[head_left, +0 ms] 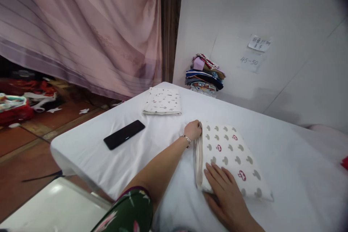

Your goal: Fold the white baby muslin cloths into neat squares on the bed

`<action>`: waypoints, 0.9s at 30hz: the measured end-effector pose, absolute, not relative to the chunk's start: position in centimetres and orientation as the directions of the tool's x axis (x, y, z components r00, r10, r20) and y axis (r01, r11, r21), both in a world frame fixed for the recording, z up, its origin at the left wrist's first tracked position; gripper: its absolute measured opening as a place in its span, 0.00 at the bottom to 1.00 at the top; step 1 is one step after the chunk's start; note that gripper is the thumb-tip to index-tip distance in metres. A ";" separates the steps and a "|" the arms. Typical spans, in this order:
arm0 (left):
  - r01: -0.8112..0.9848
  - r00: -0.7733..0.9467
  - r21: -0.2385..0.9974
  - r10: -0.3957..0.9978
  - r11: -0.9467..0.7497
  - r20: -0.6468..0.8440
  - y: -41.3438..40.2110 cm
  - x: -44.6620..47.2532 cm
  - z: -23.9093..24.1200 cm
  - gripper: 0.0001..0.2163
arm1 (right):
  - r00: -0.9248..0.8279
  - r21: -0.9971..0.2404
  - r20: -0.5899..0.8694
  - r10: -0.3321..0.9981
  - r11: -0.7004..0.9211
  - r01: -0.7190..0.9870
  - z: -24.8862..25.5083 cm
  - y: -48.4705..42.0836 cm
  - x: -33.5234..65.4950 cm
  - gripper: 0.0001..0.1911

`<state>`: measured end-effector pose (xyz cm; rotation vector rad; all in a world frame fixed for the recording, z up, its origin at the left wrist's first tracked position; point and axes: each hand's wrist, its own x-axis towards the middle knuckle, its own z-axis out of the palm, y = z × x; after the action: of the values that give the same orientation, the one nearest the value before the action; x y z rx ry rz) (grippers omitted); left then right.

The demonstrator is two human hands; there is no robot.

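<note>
A folded white cloth with grey and red mushroom prints (231,152) lies on the white-covered table in front of me. At its far left corner, my left hand (193,130) has its fingers closed on the folded edge; a bracelet circles that wrist. My right hand (224,190) rests on the near left part of the same cloth, fingers stretched out and the thumb by its near edge. Farther back lies a smaller folded cloth with small dark prints (163,101), apart from both hands.
A black phone (124,134) lies left on the table (89,152). Beyond the back edge, a pile of folded clothes (205,74) stands against the wall. A pink curtain (108,25) hangs at left. A pale stool (54,206) stands at the lower left.
</note>
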<state>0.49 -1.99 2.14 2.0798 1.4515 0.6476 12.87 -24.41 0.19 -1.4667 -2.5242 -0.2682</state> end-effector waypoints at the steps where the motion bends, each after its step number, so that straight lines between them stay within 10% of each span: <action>1: 0.698 0.302 0.657 0.949 -0.284 0.089 -2.0 0.5 2.1 0.05 | -0.480 0.039 0.270 0.835 0.489 0.871 0.2 -24.4 12.8 0.30; 27: 0.453 0.259 0.885 0.966 -0.107 -0.016 -0.2 -0.7 2.2 0.06 | -0.468 -0.001 0.287 0.836 0.488 0.873 0.5 -24.6 12.5 0.30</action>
<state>-0.65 -0.21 2.21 1.7001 1.3175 0.7773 12.52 -24.61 0.46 -1.4582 -2.4864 -0.2124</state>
